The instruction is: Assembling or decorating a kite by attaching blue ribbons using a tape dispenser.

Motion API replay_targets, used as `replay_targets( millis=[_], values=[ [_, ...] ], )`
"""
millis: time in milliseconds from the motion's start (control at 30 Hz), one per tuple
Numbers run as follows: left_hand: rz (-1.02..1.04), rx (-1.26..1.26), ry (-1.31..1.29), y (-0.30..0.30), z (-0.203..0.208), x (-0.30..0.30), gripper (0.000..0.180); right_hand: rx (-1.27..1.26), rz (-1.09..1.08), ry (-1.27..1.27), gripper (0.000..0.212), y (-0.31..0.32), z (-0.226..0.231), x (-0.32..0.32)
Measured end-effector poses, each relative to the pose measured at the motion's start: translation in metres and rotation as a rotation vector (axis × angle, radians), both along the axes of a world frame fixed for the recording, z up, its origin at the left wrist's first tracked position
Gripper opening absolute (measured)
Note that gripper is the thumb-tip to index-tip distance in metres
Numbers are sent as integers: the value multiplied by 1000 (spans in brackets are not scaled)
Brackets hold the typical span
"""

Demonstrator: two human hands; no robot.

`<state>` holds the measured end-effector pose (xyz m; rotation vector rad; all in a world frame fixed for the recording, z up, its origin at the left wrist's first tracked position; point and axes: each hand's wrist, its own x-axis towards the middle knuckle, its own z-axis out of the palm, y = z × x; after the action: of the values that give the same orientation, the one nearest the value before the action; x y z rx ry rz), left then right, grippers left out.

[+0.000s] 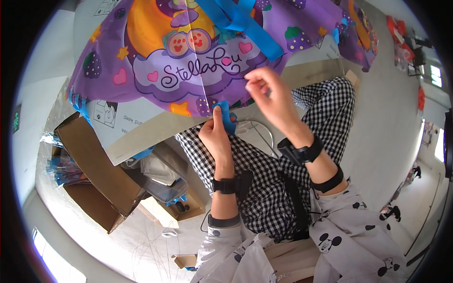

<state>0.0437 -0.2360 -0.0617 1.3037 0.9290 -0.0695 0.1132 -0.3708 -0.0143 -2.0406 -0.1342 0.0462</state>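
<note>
In the head view, the purple printed fabric kite (188,61) with a cartoon moon, hearts and berries spreads across the top, from about ten o'clock to one o'clock. A thin centre seam runs down its middle, and blue ribbon strips (245,23) cross its upper part near twelve o'clock. Its lower edge hangs just above your lap, over your black-and-white checked trousers (264,184).

Your left hand (217,134), just left of centre, is closed, thumb and fingers pinching a small blue fabric tab (228,118) at the kite's bottom point. Your right hand (271,96), just beside it toward one o'clock, has its fingertips pinched together at the kite's lower edge; you cannot tell what they hold, if anything.

An open brown cardboard box (94,174) sits at eight o'clock, with clear plastic wrapping (158,170) near it.
</note>
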Motion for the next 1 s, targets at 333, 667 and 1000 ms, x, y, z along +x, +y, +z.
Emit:
replay_targets(
  millis=[333, 667, 1000],
  values=[
    [21, 55, -49, -7, 2, 0, 47, -112, 177, -129, 15, -11, 28, 12],
    [20, 297, -46, -9, -8, -3, 50, -206, 284, -223, 22, 24, -24, -29],
    [-1, 161, -80, -3, -10, -7, 44, -159, 197, -194, 26, 25, -33, -26]
  ],
)
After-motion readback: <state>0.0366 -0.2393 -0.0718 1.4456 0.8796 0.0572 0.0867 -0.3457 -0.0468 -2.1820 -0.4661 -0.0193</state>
